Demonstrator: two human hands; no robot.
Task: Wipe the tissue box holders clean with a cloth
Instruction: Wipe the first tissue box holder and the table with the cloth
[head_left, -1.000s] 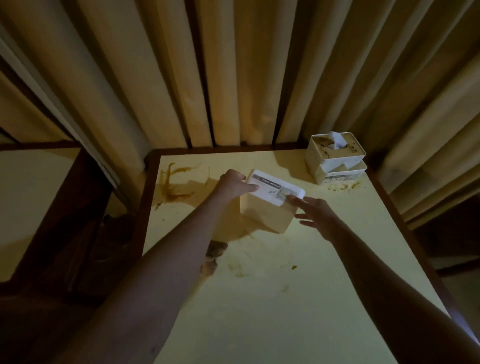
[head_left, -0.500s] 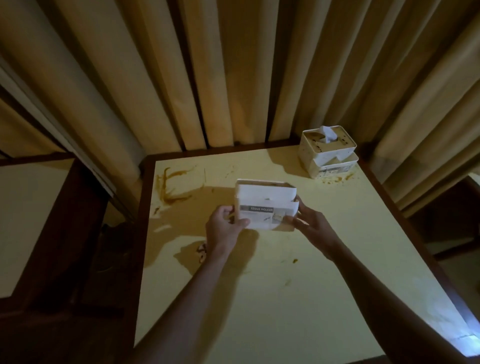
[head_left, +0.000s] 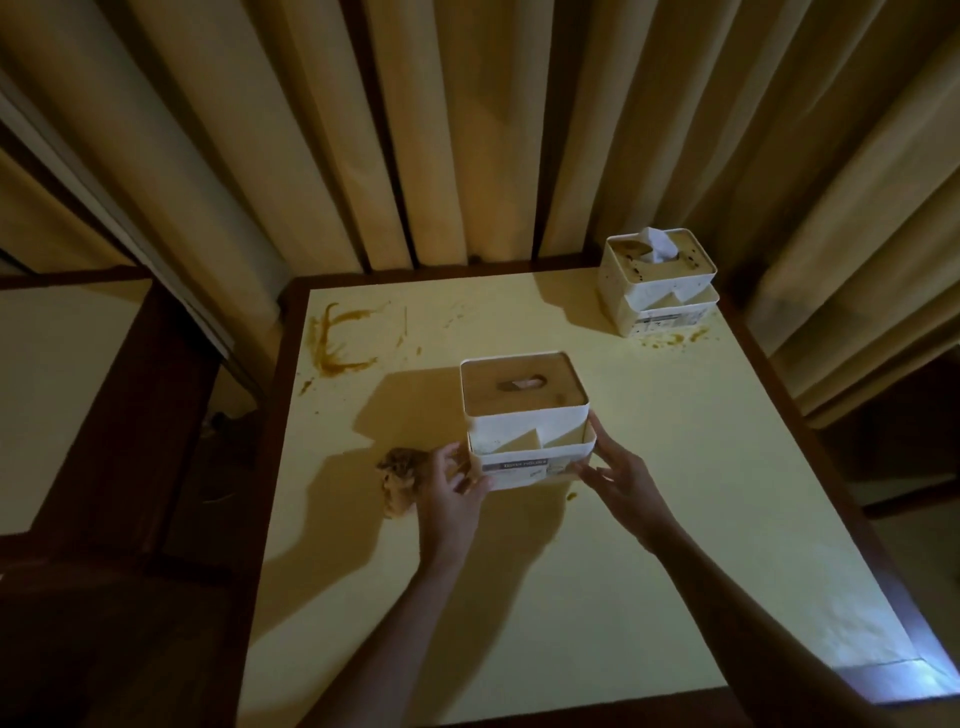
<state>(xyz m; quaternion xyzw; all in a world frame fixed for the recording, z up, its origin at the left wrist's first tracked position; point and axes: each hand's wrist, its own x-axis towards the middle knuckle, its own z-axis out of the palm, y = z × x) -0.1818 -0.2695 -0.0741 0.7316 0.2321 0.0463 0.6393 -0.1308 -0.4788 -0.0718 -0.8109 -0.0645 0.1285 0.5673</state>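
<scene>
A white tissue box holder (head_left: 524, 431) with a brown slotted top stands upright on the yellow table (head_left: 519, 597) near its middle. My left hand (head_left: 452, 493) touches its lower left front corner and my right hand (head_left: 623, 483) its lower right corner, fingers mostly straight against the walls. A crumpled brown cloth (head_left: 400, 480) lies on the table just left of my left hand, partly hidden by it. A second, stained white holder (head_left: 657, 296) with a tissue sticking out sits at the back right corner.
Brown smears (head_left: 337, 338) mark the table's back left, and more spots lie in front of the far holder. Curtains (head_left: 467, 130) hang close behind the table. A dark wooden cabinet (head_left: 67, 389) stands to the left.
The holder was tipped and lifted between both hands. Now it stands upright on the table nearer to me, and my fingers have loosened at its lower corners.
</scene>
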